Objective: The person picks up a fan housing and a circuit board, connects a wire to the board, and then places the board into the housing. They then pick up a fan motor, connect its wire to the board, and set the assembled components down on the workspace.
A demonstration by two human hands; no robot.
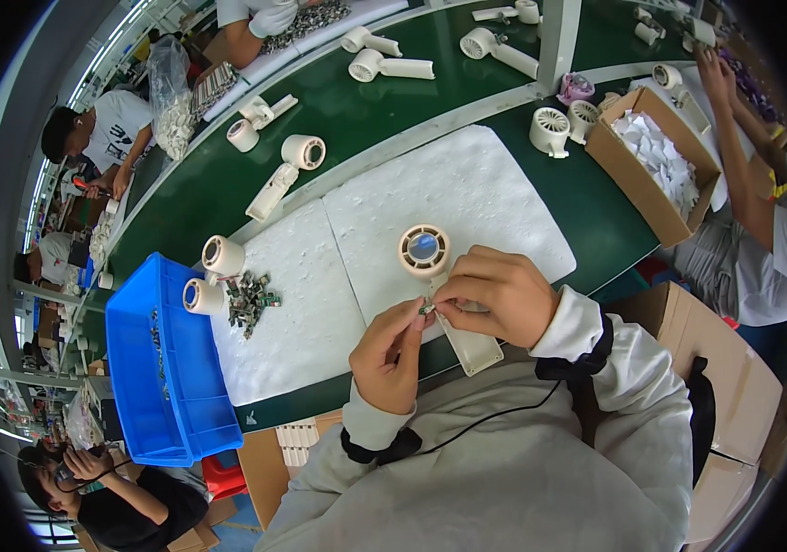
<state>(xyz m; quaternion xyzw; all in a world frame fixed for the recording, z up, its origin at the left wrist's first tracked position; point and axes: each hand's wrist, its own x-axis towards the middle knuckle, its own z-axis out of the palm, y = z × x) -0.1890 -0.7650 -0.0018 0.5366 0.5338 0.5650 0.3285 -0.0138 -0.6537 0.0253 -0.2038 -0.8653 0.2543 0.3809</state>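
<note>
While my left hand (386,357) pinches a small green circuit board (427,310) between thumb and finger, my right hand (497,296) is closed beside it, fingertips drawn together at the board's edge — whether they grip the board too, I cannot tell. Both meet over the neck of a cream handheld fan (474,350), which lies with its round head pointing away from me on a white foam mat (449,193) and its handle slanting back toward me. Off to my left, a loose heap of circuit boards (248,304) sits on the mat, just beside two more cream fans (212,276) and a blue bin (125,368).
</note>
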